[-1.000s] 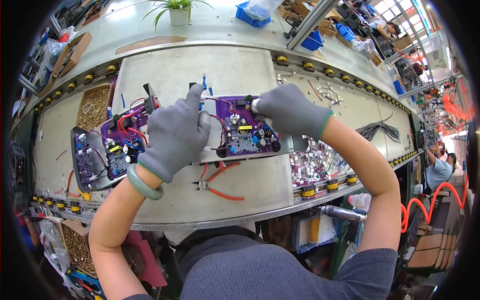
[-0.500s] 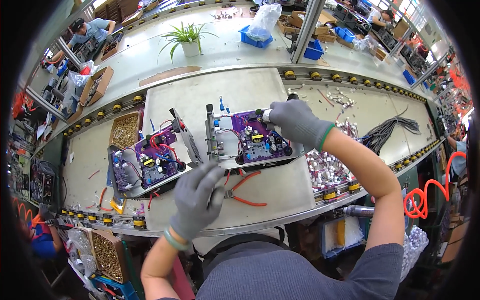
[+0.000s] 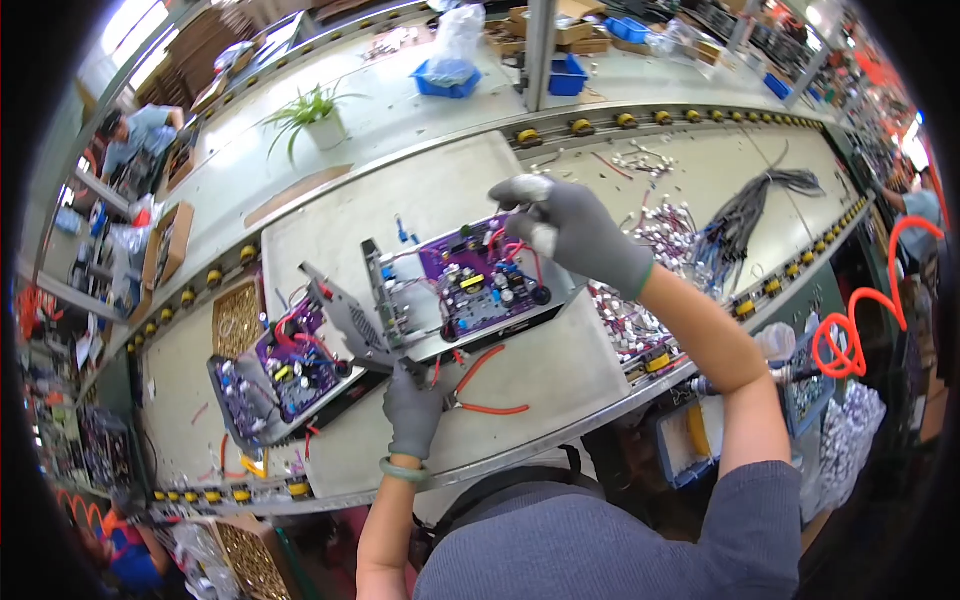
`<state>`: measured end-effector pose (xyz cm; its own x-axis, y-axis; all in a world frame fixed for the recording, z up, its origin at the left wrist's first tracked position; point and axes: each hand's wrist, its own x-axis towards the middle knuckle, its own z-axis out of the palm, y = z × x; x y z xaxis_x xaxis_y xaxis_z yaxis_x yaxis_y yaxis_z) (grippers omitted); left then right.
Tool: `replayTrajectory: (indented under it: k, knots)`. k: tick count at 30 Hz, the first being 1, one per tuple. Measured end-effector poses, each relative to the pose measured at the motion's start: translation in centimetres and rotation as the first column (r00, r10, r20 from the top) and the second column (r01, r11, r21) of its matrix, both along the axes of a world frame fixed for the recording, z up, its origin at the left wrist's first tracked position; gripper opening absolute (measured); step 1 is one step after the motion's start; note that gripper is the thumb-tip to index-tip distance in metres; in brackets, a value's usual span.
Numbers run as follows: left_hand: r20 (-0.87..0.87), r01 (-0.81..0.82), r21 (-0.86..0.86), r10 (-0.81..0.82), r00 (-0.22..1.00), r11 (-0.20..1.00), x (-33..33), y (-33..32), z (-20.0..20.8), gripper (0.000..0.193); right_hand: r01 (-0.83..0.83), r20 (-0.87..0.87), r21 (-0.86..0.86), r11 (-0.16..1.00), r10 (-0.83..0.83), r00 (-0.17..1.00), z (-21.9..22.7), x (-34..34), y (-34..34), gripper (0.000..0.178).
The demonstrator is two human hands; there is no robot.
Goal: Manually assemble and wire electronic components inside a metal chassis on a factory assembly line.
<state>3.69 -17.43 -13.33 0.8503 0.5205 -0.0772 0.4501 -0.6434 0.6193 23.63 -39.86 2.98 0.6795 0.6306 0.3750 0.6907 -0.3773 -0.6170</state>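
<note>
Left hand (image 3: 412, 412) now at tilted panel (image 3: 346, 314), pliers (image 3: 492, 409) just beside

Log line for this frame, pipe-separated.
left hand: at near corner of tilted dark panel | right hand: near rightmost purple circuit board | red-handled cutters: lying beside left hand

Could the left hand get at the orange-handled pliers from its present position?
Probably yes: the left hand is close beside the pliers, with nothing visible between them. It seems to touch the grey panel, so it may need to come away first.
</note>
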Motion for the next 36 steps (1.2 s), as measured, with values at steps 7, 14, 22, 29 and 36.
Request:
replayTrajectory:
  k: [7, 14, 22, 29, 36]
  knots:
    - [0.139, 0.068, 0.172, -0.093, 0.986, 0.983, 2.4, -0.9, -1.6, 0.036, 0.613, 0.098, 0.283, 0.738, -0.658, 0.747, -18.1, -3.2, -3.7, 0.038]
    - [0.071, 0.149, 0.164, -0.162, 0.984, 0.975, 5.9, -0.4, -1.9, 0.034, 0.294, -0.578, 0.096, 0.951, -0.187, 0.794, -6.7, -0.1, -6.9, 0.063]
    - [0.243, 0.142, -0.136, -0.105, 0.964, 0.981, 3.6, -0.9, -2.1, 0.037, 0.855, 0.23, -0.469, 0.223, -0.904, 0.362, -21.2, 14.0, -29.7, 0.035]
    - [0.156, 0.016, -0.07, -0.004, 0.988, 0.997, 3.9, -1.8, -2.1, 0.04, 0.86, 0.224, -0.508, 0.038, -0.959, 0.175, -23.0, 13.3, -37.2, 0.041]
    - [0.204, 0.131, -0.335, -0.064, 0.977, 0.933, 2.0, 0.5, -1.5, 0.042, 0.991, 0.142, -0.104, 0.083, -0.985, 0.097, -15.2, 15.0, -34.5, 0.025]
